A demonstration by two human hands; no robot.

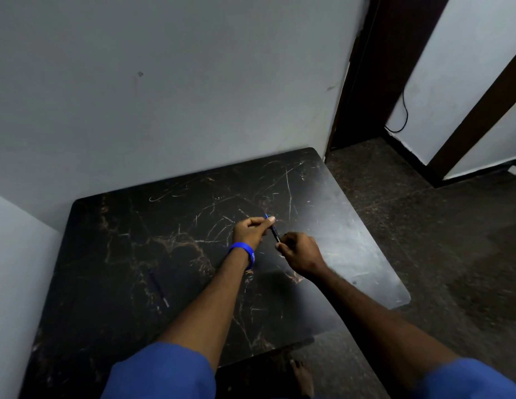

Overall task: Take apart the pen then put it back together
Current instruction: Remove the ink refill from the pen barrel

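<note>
A slim dark pen (274,231) with a blue end is held above the black marble-patterned table (176,226). My left hand (252,230), with a blue band on its wrist, grips the pen's far, blue end between thumb and fingers. My right hand (298,253) pinches the pen's near, dark end. The middle of the pen shows between the two hands. A thin ink refill (158,287), dark with a pale tip, lies alone on the table to the left, well apart from both hands.
The table stands in a corner against white walls (164,82) at the back and the left. To the right lie a dark floor (438,240) and a dark door frame (366,82). A bare foot (301,375) shows below the table's front edge.
</note>
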